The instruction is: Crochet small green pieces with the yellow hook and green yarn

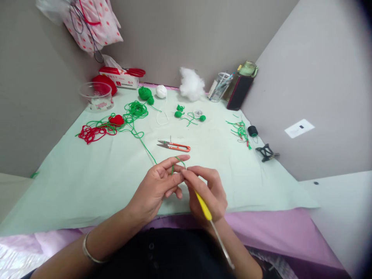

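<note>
My left hand (162, 180) has green yarn (149, 153) running over its raised index finger, with thumb and middle finger pinched together. In my right hand (207, 190) is a crochet hook (204, 205) with a yellow grip; its metal tail slants down toward my forearm. The hook's working tip meets the yarn between both sets of fingertips, where the stitches are mostly hidden. From my left hand the strand leads back to a loose green yarn pile (136, 110). Orange thread snips (174, 146) lie just beyond my fingers.
Red yarn (94, 133) tangles at the left near a clear tub (99, 97) and a tissue box (122, 77). White stuffing (192, 84), a pen cup (219, 88) and a bottle (244, 83) stand at the back. Yarn scraps (240, 131) lie on the right.
</note>
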Tool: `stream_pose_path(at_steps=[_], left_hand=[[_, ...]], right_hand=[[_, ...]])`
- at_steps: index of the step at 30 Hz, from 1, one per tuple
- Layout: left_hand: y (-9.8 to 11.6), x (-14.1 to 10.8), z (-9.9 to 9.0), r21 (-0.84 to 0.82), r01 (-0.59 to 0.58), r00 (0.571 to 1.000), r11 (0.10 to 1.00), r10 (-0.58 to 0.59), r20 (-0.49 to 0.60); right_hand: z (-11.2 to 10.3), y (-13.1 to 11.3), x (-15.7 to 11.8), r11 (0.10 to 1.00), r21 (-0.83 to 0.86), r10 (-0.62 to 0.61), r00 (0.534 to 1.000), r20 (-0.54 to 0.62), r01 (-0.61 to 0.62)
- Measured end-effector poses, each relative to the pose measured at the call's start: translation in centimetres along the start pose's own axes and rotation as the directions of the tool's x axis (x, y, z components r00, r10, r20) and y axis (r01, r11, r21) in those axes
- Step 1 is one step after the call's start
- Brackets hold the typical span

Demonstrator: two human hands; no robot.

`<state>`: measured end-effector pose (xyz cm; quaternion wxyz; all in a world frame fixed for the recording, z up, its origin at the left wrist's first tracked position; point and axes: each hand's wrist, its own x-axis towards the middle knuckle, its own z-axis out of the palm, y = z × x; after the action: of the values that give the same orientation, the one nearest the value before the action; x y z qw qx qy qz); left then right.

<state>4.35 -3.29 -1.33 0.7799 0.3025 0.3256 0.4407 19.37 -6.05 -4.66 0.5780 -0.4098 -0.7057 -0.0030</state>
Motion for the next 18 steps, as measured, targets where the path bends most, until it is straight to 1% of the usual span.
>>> stream_pose_path(at_steps=[1, 2, 3, 4, 6, 7, 8, 10, 12, 14, 18], left_hand=[[0.1, 0.1, -0.1, -0.033, 0.044, 0.999, 0.998, -0.043, 0.014], [0.2, 0.1, -0.1, -0.059, 0.078, 0.997, 0.995, -0.077, 0.022], [0.3, 0.2, -0.2, -0.073, 0.095, 0.995, 0.993, -0.093, 0.023], [0.3, 0.2, -0.3, -0.074, 0.091, 0.996, 0.993, -0.090, 0.012], [0.4, 0.2, -0.4, -0.029, 0.032, 0.999, 0.999, -0.033, -0.032], [0.4, 0.1, -0.4, 0.017, -0.007, 0.999, 1.000, 0.008, -0.047], [0.3, 0.1, -0.4, 0.071, -0.046, 0.997, 0.996, 0.049, -0.051], [0.0, 0.1, -0.4, 0.166, -0.113, 0.992, 0.980, 0.121, -0.038], [-0.3, 0.2, -0.5, 0.207, -0.153, 0.986, 0.966, 0.162, -0.029], [-0.4, 0.3, -0.6, 0.202, -0.160, 0.984, 0.966, 0.172, -0.043], [-0.2, 0.3, -0.7, 0.201, -0.149, 0.985, 0.968, 0.163, -0.052]], right_hand=[[-0.1, 0.0, 0.0, 1.000, -0.014, -0.019, 1.000, -0.008, 0.019], [-0.3, 0.1, 0.0, 1.000, 0.011, 0.002, 1.000, -0.012, -0.002], [-0.4, 0.1, 0.2, 0.996, 0.070, 0.060, 0.998, -0.016, -0.059], [-0.6, 0.1, 0.5, 0.978, 0.153, 0.144, 0.989, -0.021, -0.139], [-0.8, 0.1, 1.0, 0.897, 0.335, 0.312, 0.950, -0.016, -0.289], [-0.8, 0.0, 1.3, 0.850, 0.408, 0.365, 0.931, 0.001, -0.334], [-0.7, 0.0, 1.5, 0.814, 0.456, 0.392, 0.919, 0.027, -0.360], [-0.3, 0.1, 1.7, 0.791, 0.485, 0.388, 0.918, 0.075, -0.374], [-0.1, 0.1, 1.7, 0.802, 0.473, 0.373, 0.924, 0.080, -0.364], [0.0, 0.3, 1.5, 0.787, 0.491, 0.389, 0.918, 0.074, -0.373], [-0.1, 0.7, 1.2, 0.704, 0.556, 0.459, 0.880, 0.119, -0.442]])
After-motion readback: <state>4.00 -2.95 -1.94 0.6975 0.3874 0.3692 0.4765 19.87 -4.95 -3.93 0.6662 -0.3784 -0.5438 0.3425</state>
